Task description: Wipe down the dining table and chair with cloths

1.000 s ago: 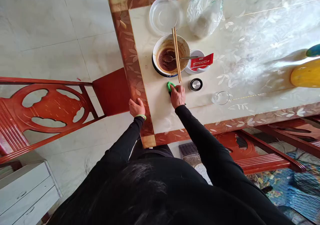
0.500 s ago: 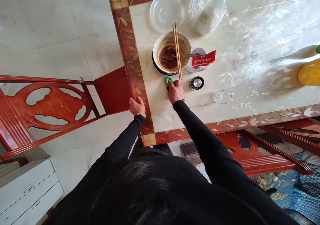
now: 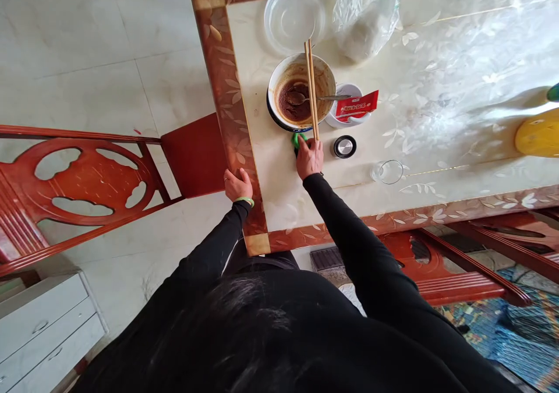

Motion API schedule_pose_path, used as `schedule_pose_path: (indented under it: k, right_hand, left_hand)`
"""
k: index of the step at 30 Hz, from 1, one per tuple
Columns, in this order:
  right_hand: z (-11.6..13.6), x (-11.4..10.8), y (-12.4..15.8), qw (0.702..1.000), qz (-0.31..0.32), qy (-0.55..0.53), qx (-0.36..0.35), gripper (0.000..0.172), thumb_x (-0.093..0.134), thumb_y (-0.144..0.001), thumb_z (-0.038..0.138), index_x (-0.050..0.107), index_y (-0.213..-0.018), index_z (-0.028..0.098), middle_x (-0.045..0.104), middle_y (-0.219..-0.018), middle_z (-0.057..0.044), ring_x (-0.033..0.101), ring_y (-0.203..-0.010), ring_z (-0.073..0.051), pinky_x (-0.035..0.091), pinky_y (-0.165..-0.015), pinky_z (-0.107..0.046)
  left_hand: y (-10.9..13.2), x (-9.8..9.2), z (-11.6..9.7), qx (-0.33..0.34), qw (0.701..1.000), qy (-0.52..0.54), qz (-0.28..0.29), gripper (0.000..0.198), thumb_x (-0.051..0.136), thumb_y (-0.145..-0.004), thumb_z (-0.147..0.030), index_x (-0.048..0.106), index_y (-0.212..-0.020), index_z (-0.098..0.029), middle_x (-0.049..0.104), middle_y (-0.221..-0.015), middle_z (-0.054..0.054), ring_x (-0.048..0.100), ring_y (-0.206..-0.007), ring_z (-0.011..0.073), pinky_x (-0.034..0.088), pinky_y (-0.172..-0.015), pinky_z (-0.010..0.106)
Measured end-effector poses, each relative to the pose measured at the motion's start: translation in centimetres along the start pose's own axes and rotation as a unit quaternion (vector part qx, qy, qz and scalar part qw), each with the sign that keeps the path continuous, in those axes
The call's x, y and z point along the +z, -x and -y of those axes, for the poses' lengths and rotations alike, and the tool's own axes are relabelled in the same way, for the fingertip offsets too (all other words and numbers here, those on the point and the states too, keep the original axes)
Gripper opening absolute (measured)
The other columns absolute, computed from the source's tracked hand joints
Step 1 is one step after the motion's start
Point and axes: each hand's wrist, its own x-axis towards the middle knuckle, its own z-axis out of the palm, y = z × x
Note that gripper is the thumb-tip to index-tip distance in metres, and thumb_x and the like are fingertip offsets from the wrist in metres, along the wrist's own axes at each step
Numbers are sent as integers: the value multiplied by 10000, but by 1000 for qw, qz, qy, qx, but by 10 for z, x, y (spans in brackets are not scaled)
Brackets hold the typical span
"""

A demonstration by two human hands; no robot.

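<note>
The left hand [image 3: 238,186] lies half-curled over the wooden table edge [image 3: 231,131], holding only this edge, perhaps for steadying the body; the right hand [image 3: 310,159] is closed down on a small green object [image 3: 297,140] on the table, and its fingers hide most of it, so I cannot tell the kind; just above is a bowl [image 3: 301,93] with brown sauce, a spoon [image 3: 301,98] resting inside, and chopsticks [image 3: 311,90] laid across, which keeps their tips from the sauce; further right sits a small round metal-topped lid [image 3: 345,147].
</note>
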Motion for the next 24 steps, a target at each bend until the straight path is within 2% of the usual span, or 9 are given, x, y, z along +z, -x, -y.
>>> schedule_pose_path:
  k: [3, 7, 9, 12, 16, 18, 20, 22, 24]
  right_hand:
    - [35, 17, 2, 1000, 5, -22, -4, 550, 403, -1057, 112, 653, -1543, 181, 554, -1193, -162, 510, -1110, -282, 491, -1025, -444]
    - [69, 25, 79, 984, 115, -61, -121, 533, 453, -1069, 119, 671, -1540, 244, 581, -1207, -151, 521, -1108, -269, 488, -1009, -393]
    - [59, 19, 134, 974, 142, -73, -158, 518, 487, -1066, 127, 700, -1511, 282, 600, -1201, -137, 534, -1106, -259, 493, -1002, -374]
    - [18, 5, 206, 984, 104, -63, -130, 519, 515, -1036, 109, 739, -1460, 305, 622, -1188, -120, 563, -1100, -247, 502, -1005, -372]
    - [-19, -5, 248, 997, 43, -40, -57, 499, 559, -1010, 182, 733, -1460, 306, 616, -1345, -139, 577, -1243, -301, 510, -1097, -476]
    - [-13, 0, 241, 997, 44, -44, -48, 513, 576, -993, 210, 725, -1465, 341, 602, -1430, -139, 565, -1313, -333, 511, -1127, -523]
    - [7, 10, 212, 996, 52, -51, -51, 530, 558, -989, 194, 725, -1457, 380, 606, -1473, -117, 563, -1346, -333, 512, -1148, -533]
    - [38, 23, 160, 995, 53, -61, -58, 548, 515, -1002, 156, 720, -1463, 370, 608, -1504, -102, 555, -1382, -312, 497, -1186, -521]
    - [76, 37, 89, 996, 36, -71, -51, 558, 476, -1020, 122, 698, -1497, 308, 581, -1557, -111, 526, -1428, -294, 461, -1234, -511]
  left_hand:
    - [0, 1, 1, 4, 1000, -6, -4, 528, 490, -1118, -419, 561, -1470, -32, 704, -1342, 284, 738, -1197, 394, 597, -936, 457]
    - [0, -3, -2, 0, 1000, -15, -3, 526, 491, -1119, -407, 563, -1469, -20, 703, -1354, 282, 733, -1210, 405, 593, -959, 470]
    - [1, -5, -4, -2, 1000, -16, 0, 527, 489, -1121, -403, 561, -1471, -17, 701, -1366, 279, 729, -1218, 411, 591, -974, 478]
    - [3, -7, -5, -6, 1000, -10, 7, 529, 485, -1124, -407, 561, -1475, -20, 700, -1374, 272, 721, -1237, 415, 592, -987, 485]
    - [4, -7, -2, -5, 1000, 15, 21, 540, 494, -1122, -413, 556, -1497, -29, 679, -1421, 276, 706, -1280, 408, 593, -1009, 482]
    - [3, -5, 1, -4, 999, 34, 28, 538, 492, -1121, -402, 554, -1505, -29, 675, -1431, 280, 705, -1290, 399, 591, -1025, 477]
    - [2, -4, 5, 0, 998, 55, 35, 533, 496, -1117, -382, 555, -1504, -21, 665, -1447, 289, 699, -1307, 392, 584, -1053, 479]
    - [1, -2, 9, 4, 996, 75, 44, 540, 506, -1109, -368, 550, -1509, -10, 650, -1469, 300, 687, -1333, 393, 571, -1090, 490]
    - [0, -1, 13, 8, 994, 99, 54, 543, 517, -1101, -354, 539, -1521, -10, 627, -1504, 301, 663, -1376, 391, 553, -1135, 495]
